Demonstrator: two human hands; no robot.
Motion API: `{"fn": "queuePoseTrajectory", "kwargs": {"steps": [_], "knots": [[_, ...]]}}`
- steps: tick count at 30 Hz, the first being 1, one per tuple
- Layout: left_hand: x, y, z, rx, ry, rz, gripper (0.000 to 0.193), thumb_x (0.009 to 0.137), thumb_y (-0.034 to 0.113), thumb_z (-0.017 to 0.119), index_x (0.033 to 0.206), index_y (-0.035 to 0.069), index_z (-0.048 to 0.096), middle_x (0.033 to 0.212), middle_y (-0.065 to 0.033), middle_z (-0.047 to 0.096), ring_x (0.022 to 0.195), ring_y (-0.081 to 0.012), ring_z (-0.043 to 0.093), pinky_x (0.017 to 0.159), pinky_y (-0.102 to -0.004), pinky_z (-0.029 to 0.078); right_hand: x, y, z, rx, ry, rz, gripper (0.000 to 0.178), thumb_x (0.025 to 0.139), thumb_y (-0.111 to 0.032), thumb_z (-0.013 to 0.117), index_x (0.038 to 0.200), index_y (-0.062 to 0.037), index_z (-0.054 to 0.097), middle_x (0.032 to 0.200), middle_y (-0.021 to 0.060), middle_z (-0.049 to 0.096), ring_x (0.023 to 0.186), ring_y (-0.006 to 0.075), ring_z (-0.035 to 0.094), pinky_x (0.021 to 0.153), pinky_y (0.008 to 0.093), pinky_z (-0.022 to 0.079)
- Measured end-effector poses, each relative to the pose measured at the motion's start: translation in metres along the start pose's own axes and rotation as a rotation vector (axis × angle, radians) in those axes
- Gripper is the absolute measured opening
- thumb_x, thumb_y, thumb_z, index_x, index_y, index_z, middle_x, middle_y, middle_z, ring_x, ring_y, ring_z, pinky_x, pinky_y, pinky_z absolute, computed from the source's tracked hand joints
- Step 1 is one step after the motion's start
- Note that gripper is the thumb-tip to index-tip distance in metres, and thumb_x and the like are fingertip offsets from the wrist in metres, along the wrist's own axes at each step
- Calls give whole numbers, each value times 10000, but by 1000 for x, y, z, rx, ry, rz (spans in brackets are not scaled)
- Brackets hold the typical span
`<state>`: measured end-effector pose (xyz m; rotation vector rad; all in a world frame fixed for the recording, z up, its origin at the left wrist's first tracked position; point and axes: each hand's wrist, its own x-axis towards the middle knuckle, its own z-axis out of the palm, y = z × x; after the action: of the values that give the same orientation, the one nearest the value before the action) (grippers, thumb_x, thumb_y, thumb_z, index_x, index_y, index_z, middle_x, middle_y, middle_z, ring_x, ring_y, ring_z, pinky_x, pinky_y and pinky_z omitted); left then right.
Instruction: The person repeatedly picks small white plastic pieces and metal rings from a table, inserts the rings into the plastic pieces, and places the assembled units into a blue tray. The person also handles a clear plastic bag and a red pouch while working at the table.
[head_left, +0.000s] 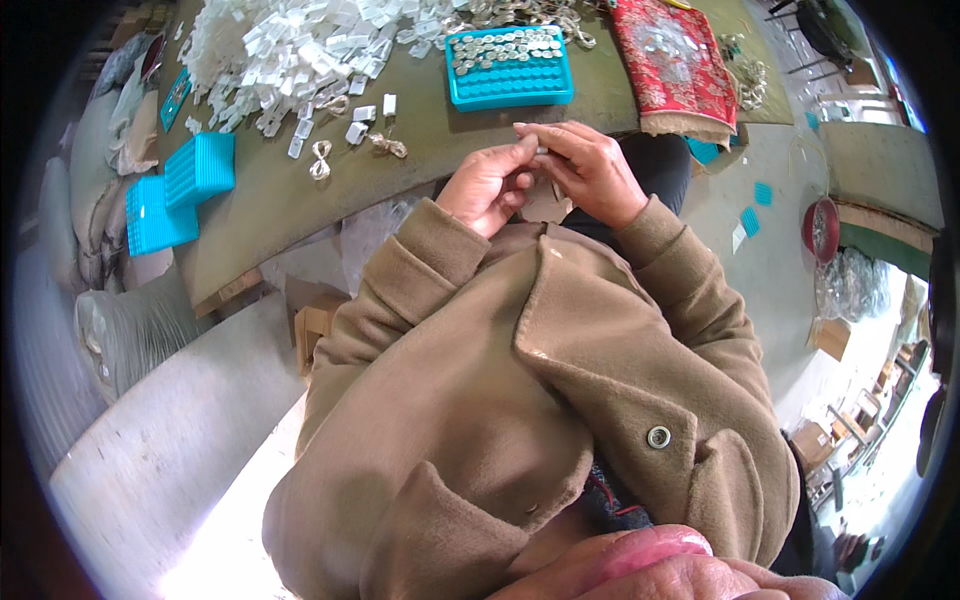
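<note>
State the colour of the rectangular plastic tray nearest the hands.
The tray is turquoise, in the head view.

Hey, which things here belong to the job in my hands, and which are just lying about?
Seemingly in the job:
small white piece where left grip and right grip meet
blue tray with rows of round pieces
heap of translucent plastic pieces
coiled pale cords

Seemingly just lying about:
red basin at the right
blue squares on the floor
cardboard box below the basin
</note>
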<state>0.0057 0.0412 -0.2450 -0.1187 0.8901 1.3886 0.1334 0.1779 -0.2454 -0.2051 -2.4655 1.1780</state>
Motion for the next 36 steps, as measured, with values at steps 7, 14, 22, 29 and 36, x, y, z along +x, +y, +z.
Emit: {"fn": "queuePoseTrajectory", "kwargs": {"steps": [7,14,22,29,36], "knots": [[9,-4,20,526,-128,445,279,962,179,628,1166,-4,681,1006,-73,721,865,-66,625,751,-206,497,-18,50,-78,-169,468,367,149,915,-118,657,1007,-11,707,914,68,725,848,100,656,774,255,519],[23,-4,34,587,-136,420,269,986,207,592,1109,-19,672,824,-29,684,785,-92,646,736,-226,516,-4,99,-112,-531,331,373,214,871,-271,673,988,-97,714,915,110,696,855,292,676,765,388,523],[27,-8,28,316,-71,192,306,1012,267,546,1143,9,645,862,-33,673,692,-96,637,647,-235,528,-3,118,-103,-593,437,297,185,889,-260,652,982,-105,692,929,114,680,875,324,662,755,408,522],[31,-5,30,213,-124,127,376,1042,278,468,1236,-20,593,1000,-109,688,809,-144,658,714,-261,538,-15,103,-110,286,564,477,164,944,-154,645,1008,-4,659,905,77,714,802,143,691,723,269,557],[41,2,46,167,-221,144,335,1034,252,492,1226,-1,599,1061,-102,690,816,-117,665,775,-276,556,-21,93,-110,883,567,454,171,945,-102,645,1065,18,666,970,86,706,833,150,687,746,247,563]]}}
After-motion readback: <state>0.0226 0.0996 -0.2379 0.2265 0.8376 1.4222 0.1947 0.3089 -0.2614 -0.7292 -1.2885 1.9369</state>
